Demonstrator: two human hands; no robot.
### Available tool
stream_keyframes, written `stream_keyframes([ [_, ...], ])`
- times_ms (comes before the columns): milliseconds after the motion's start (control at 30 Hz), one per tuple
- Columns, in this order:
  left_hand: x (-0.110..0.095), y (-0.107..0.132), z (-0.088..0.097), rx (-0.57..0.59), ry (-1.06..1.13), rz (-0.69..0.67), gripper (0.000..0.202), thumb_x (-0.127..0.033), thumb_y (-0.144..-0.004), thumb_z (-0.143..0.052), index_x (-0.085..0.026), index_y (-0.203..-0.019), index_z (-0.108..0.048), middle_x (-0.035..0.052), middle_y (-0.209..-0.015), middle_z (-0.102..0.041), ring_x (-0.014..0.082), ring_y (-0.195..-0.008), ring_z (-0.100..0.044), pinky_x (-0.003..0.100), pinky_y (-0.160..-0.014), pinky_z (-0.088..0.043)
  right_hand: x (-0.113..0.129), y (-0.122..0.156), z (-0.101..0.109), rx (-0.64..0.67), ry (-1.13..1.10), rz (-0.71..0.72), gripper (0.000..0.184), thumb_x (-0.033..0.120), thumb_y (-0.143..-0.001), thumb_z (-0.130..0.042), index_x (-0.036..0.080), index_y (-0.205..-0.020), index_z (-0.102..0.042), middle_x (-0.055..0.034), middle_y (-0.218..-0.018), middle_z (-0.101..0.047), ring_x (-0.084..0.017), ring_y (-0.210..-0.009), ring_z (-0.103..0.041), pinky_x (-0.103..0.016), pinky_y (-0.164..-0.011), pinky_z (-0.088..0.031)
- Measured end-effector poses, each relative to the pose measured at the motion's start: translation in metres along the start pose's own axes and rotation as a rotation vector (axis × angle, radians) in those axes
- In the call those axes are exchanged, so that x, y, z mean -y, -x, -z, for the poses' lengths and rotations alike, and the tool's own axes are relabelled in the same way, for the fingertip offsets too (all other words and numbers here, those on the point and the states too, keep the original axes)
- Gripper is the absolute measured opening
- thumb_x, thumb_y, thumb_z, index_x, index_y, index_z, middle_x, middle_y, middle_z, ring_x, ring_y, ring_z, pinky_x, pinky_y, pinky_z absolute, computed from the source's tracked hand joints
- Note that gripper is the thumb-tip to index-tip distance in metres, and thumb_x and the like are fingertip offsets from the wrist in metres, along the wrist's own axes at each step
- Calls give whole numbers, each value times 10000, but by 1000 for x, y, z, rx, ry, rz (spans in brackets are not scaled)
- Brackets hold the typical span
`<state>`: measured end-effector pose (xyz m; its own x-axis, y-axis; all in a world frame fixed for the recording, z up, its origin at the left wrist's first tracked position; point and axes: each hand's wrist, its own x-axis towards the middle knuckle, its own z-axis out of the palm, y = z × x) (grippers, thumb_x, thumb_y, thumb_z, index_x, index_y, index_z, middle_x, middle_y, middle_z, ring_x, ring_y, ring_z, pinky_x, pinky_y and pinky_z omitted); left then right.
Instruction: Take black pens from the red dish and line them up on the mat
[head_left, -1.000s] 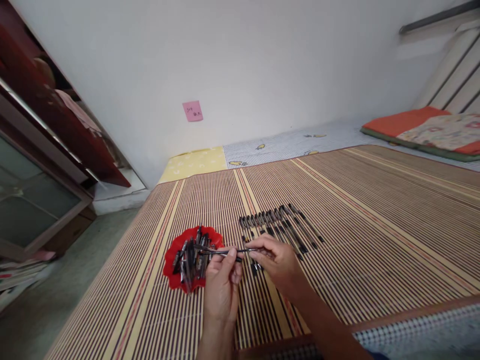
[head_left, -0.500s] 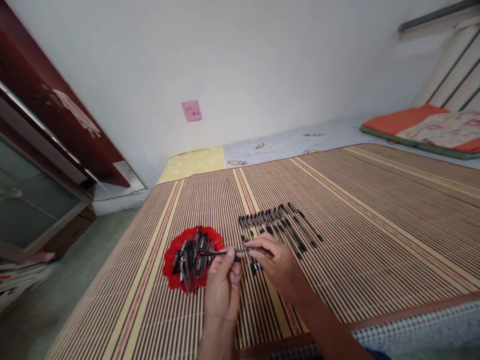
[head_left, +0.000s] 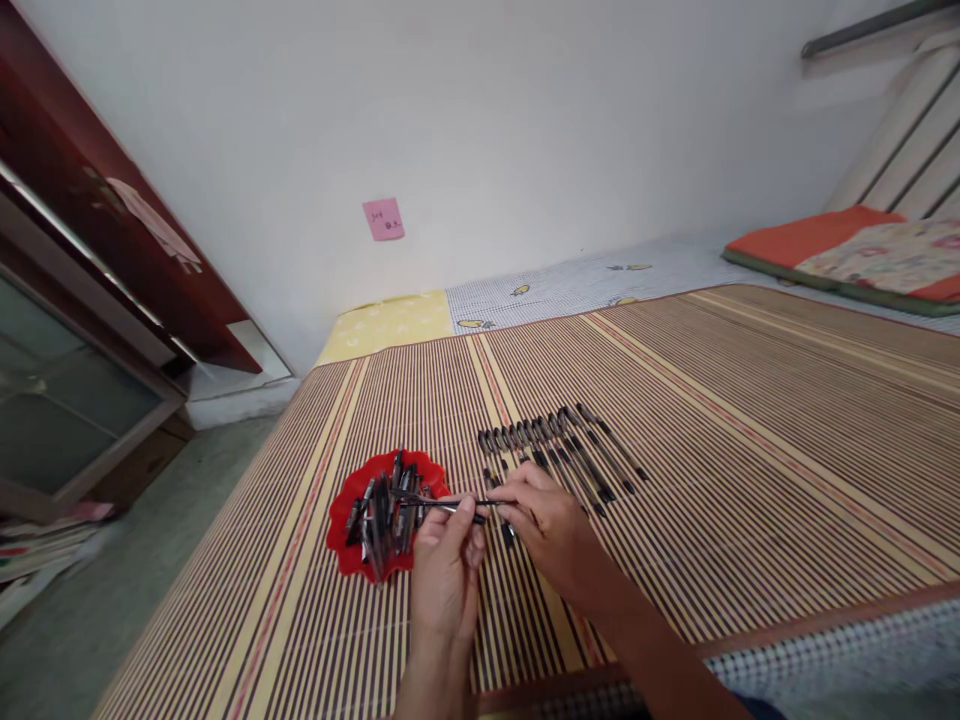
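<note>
My left hand (head_left: 448,545) pinches dark, slender pen parts between thumb and fingers, with a black pen piece (head_left: 409,498) reaching left over the bowl. A thin dark rod, apparently a pen refill (head_left: 491,502), spans the gap between my two hands. The fingertips of my right hand (head_left: 544,515) are closed on its right end. Exactly how the pieces join is too small to make out. Left of my hands, a red scalloped bowl (head_left: 339,555) holds many black pen parts. Beyond my right hand lies a slanted row of black pens (head_left: 577,455), partly hidden by it.
A striped woven mat (head_left: 675,400) covers the bed. Patterned sheet (head_left: 555,285) shows along the white wall, where a pink note (head_left: 383,219) is stuck. An orange-edged folded cushion (head_left: 795,240) lies at the far right. A dark red door (head_left: 112,190) stands at left.
Both hands keep nearly the same place and grip. The pen pieces in my left hand have shifted and tilted slightly. The bowl and the row of pens look unchanged.
</note>
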<state>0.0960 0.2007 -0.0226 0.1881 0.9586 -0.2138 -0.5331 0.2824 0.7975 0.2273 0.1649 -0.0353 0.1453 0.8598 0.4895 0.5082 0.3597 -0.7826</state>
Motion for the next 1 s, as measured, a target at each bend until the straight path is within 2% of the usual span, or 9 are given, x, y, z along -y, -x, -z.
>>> stream_keyframes([
  [133,0,-2,3,40,-64,24,378,-329,-569,-904,-125,-763,-651,-21,-608,-634,26,-440,-438,137,-416,-317,4,0,1,65,45,-8,223,164,-944,-512,231,-1014,-713,-38,-907,-611,-176,-885,-592,-303,-792,-463],
  [267,3,-3,3,115,-191,-14,350,-360,-628,-865,-126,-765,-643,-34,-584,-599,24,-415,-407,149,-397,-269,3,0,10,144,92,-40,162,143,-899,-557,218,-912,-700,-18,-876,-634,-165,-857,-588,-285,-772,-440],
  [333,6,-4,2,151,-258,-12,389,-381,-657,-838,-122,-889,-663,-21,-613,-623,34,-416,-413,162,-401,-266,-3,0,20,137,107,-108,129,137,-859,-571,208,-858,-679,0,-811,-632,-154,-774,-582,-266,-704,-429],
  [467,16,-5,3,179,-418,21,558,-412,-716,-768,-92,-1145,-610,15,-665,-668,65,-430,-447,196,-431,-302,-23,3,38,63,171,-383,70,189,-807,-580,190,-808,-650,13,-657,-606,-159,-623,-564,-256,-580,-396],
  [600,27,-6,10,243,-502,77,644,-377,-777,-697,-90,-1313,-487,16,-703,-681,81,-445,-461,209,-449,-315,-34,4,32,134,370,-489,73,168,-781,-585,185,-800,-653,-3,-623,-628,-166,-600,-580,-259,-571,-364],
  [767,31,-7,14,302,-633,35,453,-332,-809,-635,-113,-1191,-528,-18,-610,-647,79,-400,-413,202,-416,-283,-36,2,10,232,556,-551,203,91,-778,-564,162,-930,-679,-81,-782,-723,-207,-758,-668,-274,-647,-382],
  [900,33,-9,16,222,-682,1,404,-378,-757,-703,-150,-1050,-543,-46,-550,-617,91,-360,-431,204,-390,-291,-38,1,4,246,611,-583,235,105,-785,-595,150,-1003,-670,-138,-936,-744,-239,-880,-691,-287,-697,-398],
  [1000,35,-12,21,166,-725,-30,346,-372,-735,-741,-175,-955,-561,-73,-519,-573,100,-345,-458,206,-384,-304,-35,1,8,208,581,-560,139,168,-803,-630,162,-937,-668,-125,-884,-739,-230,-833,-686,-280,-670,-389],
])
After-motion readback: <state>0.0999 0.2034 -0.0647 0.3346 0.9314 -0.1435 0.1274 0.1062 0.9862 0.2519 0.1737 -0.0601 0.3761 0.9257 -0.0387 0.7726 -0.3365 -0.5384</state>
